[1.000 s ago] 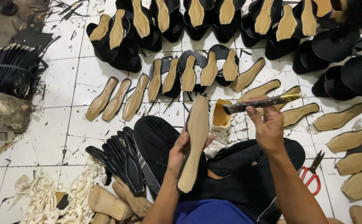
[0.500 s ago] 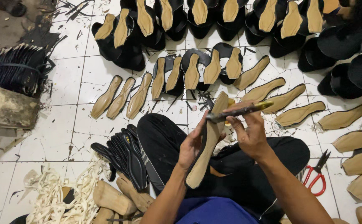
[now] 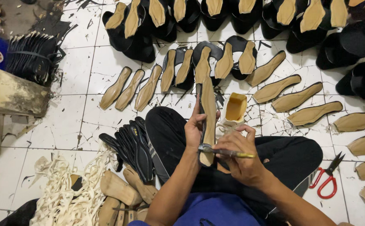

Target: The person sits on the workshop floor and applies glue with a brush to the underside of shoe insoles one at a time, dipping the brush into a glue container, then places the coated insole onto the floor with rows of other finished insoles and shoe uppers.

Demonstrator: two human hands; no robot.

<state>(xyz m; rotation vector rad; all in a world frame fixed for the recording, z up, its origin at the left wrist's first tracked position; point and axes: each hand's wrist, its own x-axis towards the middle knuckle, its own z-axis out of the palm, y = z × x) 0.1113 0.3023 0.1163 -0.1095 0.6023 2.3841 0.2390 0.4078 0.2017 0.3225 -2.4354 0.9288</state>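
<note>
My left hand [image 3: 195, 127] grips a long tan shoe sole [image 3: 208, 109] with a black edge, held upright over my lap. My right hand [image 3: 239, 157] holds a brush with a yellow handle [image 3: 226, 153], its bristle end touching the lower part of the sole. A small yellowish glue container [image 3: 236, 108] stands on the floor just right of the sole. I sit cross-legged in black trousers [image 3: 170, 134].
Rows of tan soles [image 3: 128, 88] and black shoe uppers [image 3: 132, 29] cover the white tiled floor ahead. Stacked black insoles [image 3: 134, 144] and wooden lasts [image 3: 119, 188] lie at my left knee. Red-handled scissors [image 3: 327, 180] lie at right. Pale trimmings [image 3: 61, 192] pile at lower left.
The brush came down from above the glue container to the lower end of the sole. My left hand turned the sole more upright and nearer.
</note>
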